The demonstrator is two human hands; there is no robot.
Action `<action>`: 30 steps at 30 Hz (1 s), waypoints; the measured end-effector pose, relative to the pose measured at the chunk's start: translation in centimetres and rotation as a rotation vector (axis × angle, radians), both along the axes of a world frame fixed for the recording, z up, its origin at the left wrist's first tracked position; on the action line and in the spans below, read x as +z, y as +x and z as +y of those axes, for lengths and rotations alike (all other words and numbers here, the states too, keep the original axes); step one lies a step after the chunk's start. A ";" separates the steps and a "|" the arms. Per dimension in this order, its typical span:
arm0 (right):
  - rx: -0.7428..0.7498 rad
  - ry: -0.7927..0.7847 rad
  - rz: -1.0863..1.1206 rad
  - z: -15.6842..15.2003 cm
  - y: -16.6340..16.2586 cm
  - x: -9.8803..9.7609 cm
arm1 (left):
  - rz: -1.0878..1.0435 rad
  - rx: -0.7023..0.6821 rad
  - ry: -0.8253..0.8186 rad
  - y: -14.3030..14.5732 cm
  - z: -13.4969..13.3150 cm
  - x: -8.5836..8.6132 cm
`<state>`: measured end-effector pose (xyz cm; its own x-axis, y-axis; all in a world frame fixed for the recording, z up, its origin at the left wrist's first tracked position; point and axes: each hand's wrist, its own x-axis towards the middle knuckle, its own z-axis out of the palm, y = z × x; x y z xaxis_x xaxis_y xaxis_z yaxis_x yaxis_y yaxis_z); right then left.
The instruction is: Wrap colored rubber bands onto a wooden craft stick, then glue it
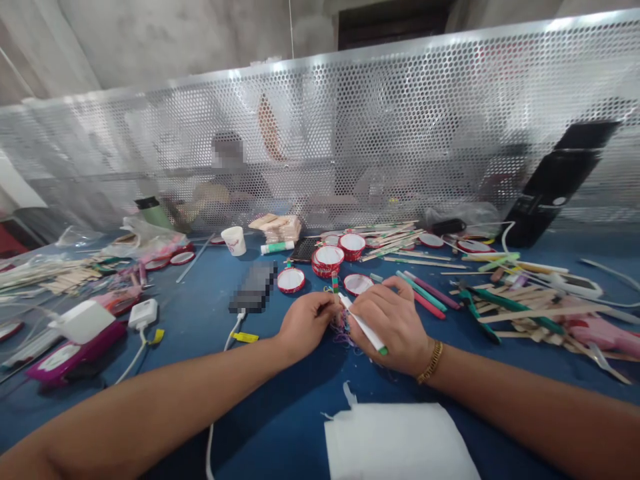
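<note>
My right hand (pixel 395 327) is closed around a white marker pen with a green end (pixel 369 331), held slanting with its far end close to my left hand. My left hand (pixel 309 325) pinches a thin stick with green and red bands (pixel 335 283), which stands up above the fingertips. Both hands nearly meet at the middle of the blue table. A tangle of purple and blue thread (pixel 343 333) lies between and under them. Just beyond the hands are red-rimmed white discs (pixel 329 256), some stacked, and one disc (pixel 359 285) partly behind the right hand.
A phone (pixel 253 287) with a white cable lies left of my hands. Colored markers (pixel 423 291), pliers (pixel 480 313) and wooden sticks (pixel 535 307) are on the right. White paper (pixel 400 443) lies in front. A paper cup (pixel 233 241) and perforated metal screen (pixel 310 133) stand behind.
</note>
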<state>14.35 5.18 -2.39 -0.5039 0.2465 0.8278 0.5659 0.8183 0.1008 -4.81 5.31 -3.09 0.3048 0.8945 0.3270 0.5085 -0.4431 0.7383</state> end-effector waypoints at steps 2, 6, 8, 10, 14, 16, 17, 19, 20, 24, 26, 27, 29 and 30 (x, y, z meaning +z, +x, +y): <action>-0.007 -0.001 0.004 0.0 0.1 0.0 | 0.001 -0.005 -0.005 0.0 0.1 -0.1; -0.018 -0.001 -0.012 0.0 0.2 -0.1 | -0.004 -0.018 -0.006 0.0 0.3 -0.2; -0.023 -0.001 -0.015 0.0 0.2 -0.2 | -0.007 -0.025 -0.007 0.0 0.3 -0.1; -0.028 -0.004 -0.013 -0.1 0.2 -0.2 | -0.010 -0.027 -0.008 0.0 0.3 -0.1; -0.020 -0.010 -0.008 -0.1 0.1 -0.2 | -0.006 -0.021 -0.005 0.0 0.2 0.0; -0.013 -0.013 -0.008 -0.1 0.1 -0.3 | -0.003 -0.015 -0.005 0.0 0.1 0.0; -0.011 -0.013 -0.005 -0.1 0.1 -0.3 | -0.002 -0.013 -0.006 0.0 0.1 0.0; -0.009 -0.011 0.004 0.0 0.1 -0.4 | -0.004 -0.012 -0.009 0.0 0.1 -0.1; -0.008 -0.009 0.008 0.0 0.1 -0.4 | -0.006 -0.014 -0.009 0.0 0.1 -0.1; 0.000 -0.005 -0.001 0.0 0.1 -0.3 | -0.021 -0.027 -0.007 -0.1 0.2 -0.2; 0.000 -0.007 -0.006 -0.1 0.1 -0.3 | -0.027 -0.033 -0.008 -0.1 0.2 -0.3; -0.001 -0.009 -0.005 -0.1 0.2 -0.3 | -0.028 -0.035 -0.009 -0.1 0.2 -0.3; -0.004 -0.012 -0.003 0.0 0.2 -0.3 | -0.031 -0.036 -0.014 -0.1 0.3 -0.4; -0.006 -0.012 -0.003 0.0 0.2 -0.4 | -0.032 -0.036 -0.018 -0.2 0.3 -0.5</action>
<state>14.55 5.14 -2.77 -0.5051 0.2592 0.8232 0.5704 0.8160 0.0931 -4.97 5.59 -3.56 0.3265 0.8888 0.3215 0.4681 -0.4476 0.7619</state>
